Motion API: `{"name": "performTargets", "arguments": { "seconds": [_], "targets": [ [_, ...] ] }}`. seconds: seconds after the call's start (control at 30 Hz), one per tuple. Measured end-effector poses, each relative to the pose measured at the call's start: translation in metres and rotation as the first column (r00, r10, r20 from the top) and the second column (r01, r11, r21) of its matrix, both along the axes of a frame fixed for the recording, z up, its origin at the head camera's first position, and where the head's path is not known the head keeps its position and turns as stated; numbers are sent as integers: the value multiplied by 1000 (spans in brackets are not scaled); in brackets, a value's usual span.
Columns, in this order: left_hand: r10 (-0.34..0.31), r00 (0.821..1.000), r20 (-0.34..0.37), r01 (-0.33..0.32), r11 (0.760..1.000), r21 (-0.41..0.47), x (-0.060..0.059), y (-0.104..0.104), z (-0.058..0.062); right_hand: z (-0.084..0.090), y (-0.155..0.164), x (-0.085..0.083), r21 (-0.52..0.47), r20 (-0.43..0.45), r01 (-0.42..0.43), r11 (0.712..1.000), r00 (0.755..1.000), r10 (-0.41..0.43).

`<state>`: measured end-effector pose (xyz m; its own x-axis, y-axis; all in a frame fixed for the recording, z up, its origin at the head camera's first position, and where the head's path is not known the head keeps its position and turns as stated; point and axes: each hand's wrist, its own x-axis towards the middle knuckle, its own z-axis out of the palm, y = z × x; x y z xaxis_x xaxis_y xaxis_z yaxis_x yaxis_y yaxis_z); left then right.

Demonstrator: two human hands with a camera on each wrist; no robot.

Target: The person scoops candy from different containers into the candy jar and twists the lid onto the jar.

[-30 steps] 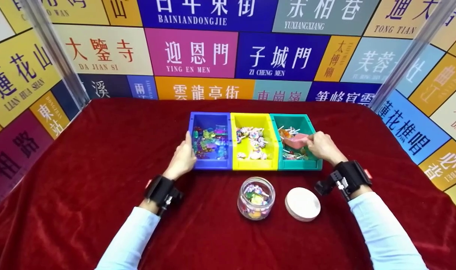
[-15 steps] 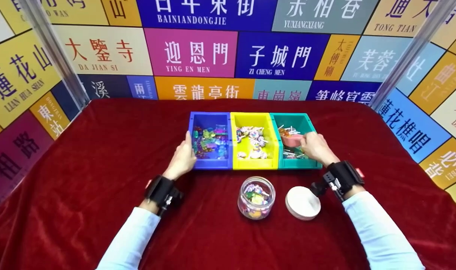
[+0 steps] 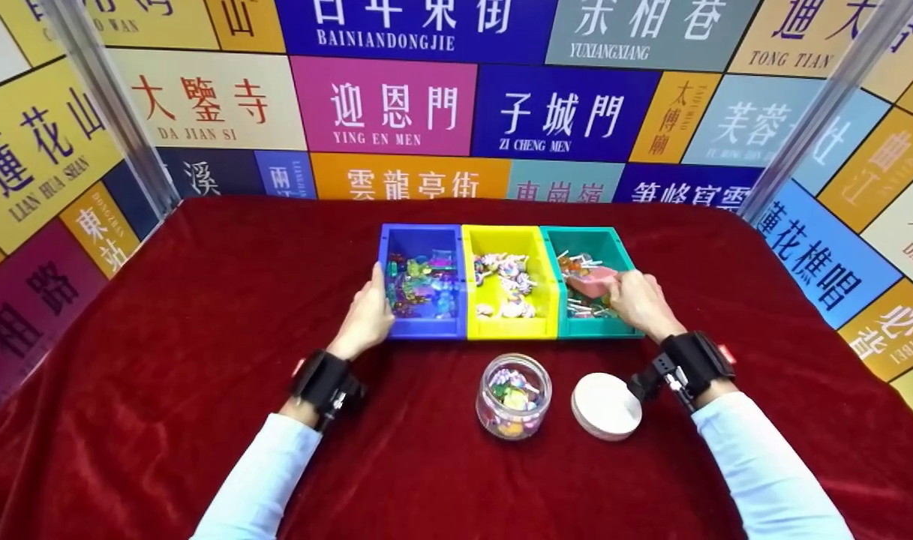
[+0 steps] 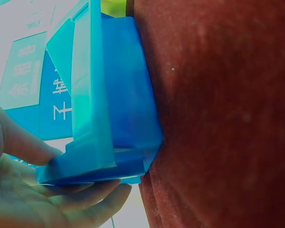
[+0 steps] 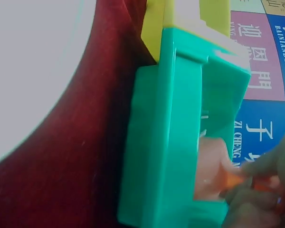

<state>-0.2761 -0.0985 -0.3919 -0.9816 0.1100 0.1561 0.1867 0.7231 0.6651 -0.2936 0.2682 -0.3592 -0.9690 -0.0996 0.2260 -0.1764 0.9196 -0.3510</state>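
Left hand: the left hand is resting against the outer left wall of the blue bin, fingers fairly straight along the near corner and the thumb lying on the rim; it is bracing the bin, not gripping anything.
Right hand: the right hand is reaching into the teal bin, fingers curled and pinching a pink scoop by its near end.
Pink scoop: it is sitting low inside the teal bin, tilted among the lollipops, with the fingertips closing on it.
Bins: blue, yellow bin and teal are standing touching in a row on the red cloth, blue on the left, teal on the right.
Contents: shiny wrapped sweets are lying in the blue bin, pale swirled candies in the yellow one.
Jar: an open glass jar holding mixed candies is standing just in front of the yellow bin.
Lid: a white round lid is lying flat just to the right of the jar, near the right wrist.
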Motion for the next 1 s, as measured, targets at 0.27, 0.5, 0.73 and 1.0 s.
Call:
{"name": "performTargets", "arguments": {
  "seconds": [0.27,0.5,0.73,1.0],
  "targets": [
    [-16,1000,-9,16,999,46,-2,-3,1,8,-5,-1,70,-9,33,997,999,-32],
    [-13,1000,4,13,998,56,-4,-3,1,8,-4,-1,55,18,53,997,998,-54],
    [-8,1000,6,7,998,59,-4,-4,2,8,-3,-3,1,25,-16,1000,1000,16],
    [-17,999,27,15,998,64,-5,-4,5,4,-10,-6,53,113,30,998,993,-36]
  ]
}}
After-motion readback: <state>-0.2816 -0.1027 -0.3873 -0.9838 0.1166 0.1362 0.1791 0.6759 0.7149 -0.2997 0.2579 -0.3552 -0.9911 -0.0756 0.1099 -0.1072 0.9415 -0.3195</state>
